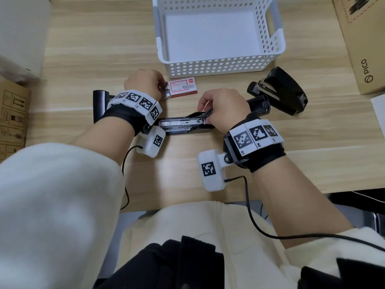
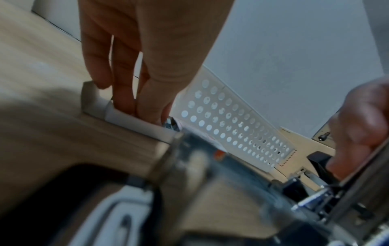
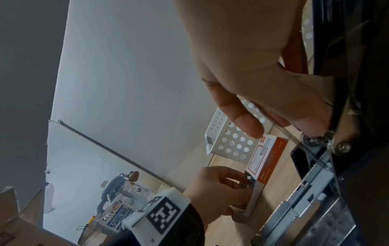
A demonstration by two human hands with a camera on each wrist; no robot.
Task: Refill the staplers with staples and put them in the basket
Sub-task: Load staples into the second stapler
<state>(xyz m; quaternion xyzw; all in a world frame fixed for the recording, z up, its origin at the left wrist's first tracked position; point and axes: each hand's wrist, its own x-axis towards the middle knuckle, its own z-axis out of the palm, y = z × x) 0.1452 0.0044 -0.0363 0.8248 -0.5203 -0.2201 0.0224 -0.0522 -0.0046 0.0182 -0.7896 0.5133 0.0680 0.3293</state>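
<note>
A white perforated basket [image 1: 218, 65] stands at the back of the wooden table, with nothing in it. In front of it lies a red and white staple box [image 1: 183, 87], its tray [image 2: 126, 119] slid out to the left. My left hand [image 1: 163, 88] reaches into that tray and pinches staples [image 2: 170, 124]. An open black stapler [image 1: 181, 126] lies in the middle with staples in its magazine. My right hand [image 1: 206, 116] grips its raised top arm and thin metal rod. A second black stapler [image 1: 279, 92] lies right of the basket. A third [image 1: 100, 105] is partly hidden under my left wrist.
A cardboard box [image 1: 364, 49] marked PICO stands at the right edge, and another carton [image 1: 12, 117] at the left. A white box [image 1: 20, 38] sits at the back left. Black cables [image 1: 250, 205] hang from the wrist cameras over the table's front edge.
</note>
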